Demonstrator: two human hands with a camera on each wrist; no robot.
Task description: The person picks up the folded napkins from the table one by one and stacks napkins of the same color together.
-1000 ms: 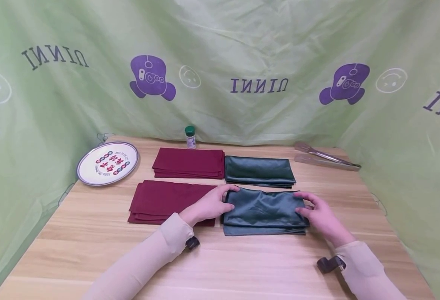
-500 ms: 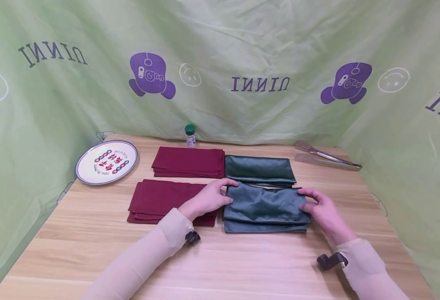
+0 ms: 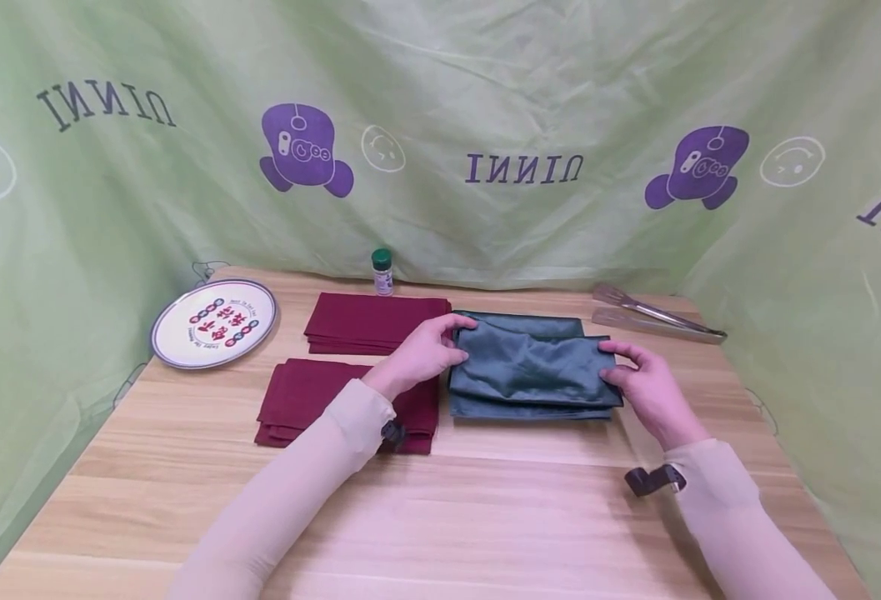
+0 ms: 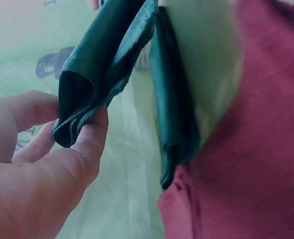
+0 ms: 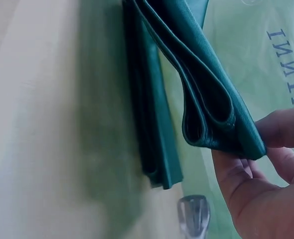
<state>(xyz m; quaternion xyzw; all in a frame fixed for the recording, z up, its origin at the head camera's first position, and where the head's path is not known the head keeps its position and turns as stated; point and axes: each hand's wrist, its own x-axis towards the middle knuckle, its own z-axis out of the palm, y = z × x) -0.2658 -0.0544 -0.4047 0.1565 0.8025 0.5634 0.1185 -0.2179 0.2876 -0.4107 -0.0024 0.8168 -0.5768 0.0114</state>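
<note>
A folded, shiny dark green cloth (image 3: 533, 371) is held raised off the table between both hands. My left hand (image 3: 422, 354) pinches its left end between thumb and fingers; the left wrist view shows the folded layers of the cloth (image 4: 99, 64) from the side. On the other end, the thumb and fingers of my right hand (image 3: 653, 398) pinch a corner, and loose folds of the cloth (image 5: 202, 94) hang below in the right wrist view. Behind and partly beneath it lies a second folded green cloth (image 3: 538, 323), its front part hidden.
Two stacks of folded maroon cloth, a back one (image 3: 376, 321) and a front one (image 3: 312, 400), lie left of the green ones. A white plate (image 3: 215, 325) stands at the left, a green-capped shaker (image 3: 382, 273) at the back, metal tongs (image 3: 665, 317) at the back right.
Both hands have lifted the front green cloth off the table and carried it away from the person, so it now overlaps the back green cloth in the head view.
</note>
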